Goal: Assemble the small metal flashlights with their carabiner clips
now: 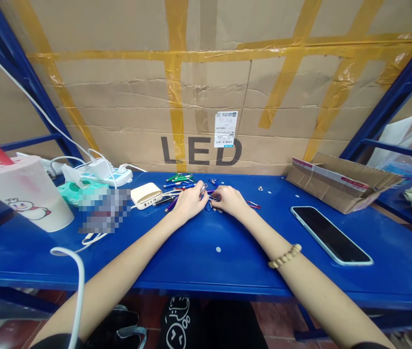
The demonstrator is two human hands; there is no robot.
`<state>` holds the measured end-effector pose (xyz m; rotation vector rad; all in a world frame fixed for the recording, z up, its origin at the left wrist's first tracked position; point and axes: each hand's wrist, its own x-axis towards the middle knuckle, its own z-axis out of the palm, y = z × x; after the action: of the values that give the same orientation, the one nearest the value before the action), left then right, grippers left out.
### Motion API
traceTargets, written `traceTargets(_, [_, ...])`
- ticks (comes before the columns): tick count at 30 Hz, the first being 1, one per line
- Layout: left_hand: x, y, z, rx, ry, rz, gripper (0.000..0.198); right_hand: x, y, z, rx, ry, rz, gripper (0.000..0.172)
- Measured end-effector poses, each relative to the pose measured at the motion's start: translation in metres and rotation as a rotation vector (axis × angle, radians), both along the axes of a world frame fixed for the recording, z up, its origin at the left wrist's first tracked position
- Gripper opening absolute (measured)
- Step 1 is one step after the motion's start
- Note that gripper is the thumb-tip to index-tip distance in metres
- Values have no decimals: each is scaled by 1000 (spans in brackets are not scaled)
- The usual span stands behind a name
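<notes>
My left hand [190, 202] is closed in a pinch, with a small shiny silver piece [204, 187] showing at its fingertips. Close beside it, my right hand [230, 200] pinches a small dark piece [216, 198]; its exact kind is too small to make out. Around the hands lie slim metallic tubes with clips: green ones [179, 178], blue ones [180, 184], and a purple one [170, 206] partly behind my left hand. A blue carabiner clip [213, 182] sits behind the fingers, and a red clip [254, 205] lies to the right of my right hand.
A cream power bank [146, 195] with cables, a green tissue pack [78, 191], a power strip [118, 175] and a drink cup [40, 196] stand left. Right are a phone [331, 235] and an open cardboard box [337, 182]. A large taped carton [125, 106] closes off the back.
</notes>
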<state>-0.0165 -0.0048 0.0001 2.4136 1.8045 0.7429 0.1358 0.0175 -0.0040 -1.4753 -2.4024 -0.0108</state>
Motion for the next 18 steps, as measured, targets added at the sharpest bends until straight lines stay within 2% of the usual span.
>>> traceTargets(5, [-3,6,-6,7,-101,-17,9,-1,1,-1,18,-24,-19,16])
traceTargets(8, [-5,10,-8,41,-235,-28,4,-1,5,-5,11,21,-28,17])
traceTargets(10, [-6,12,-8,61,-341,-30,2,0,8,-8,6,132,6,19])
traceTargets(14, [-8,14,-5,53,-510,-27,11,0,11,-11,82,482,83,20])
traceTargets(18, [-8,13,-4,34,-563,-70,18,-4,7,-9,89,695,212,20])
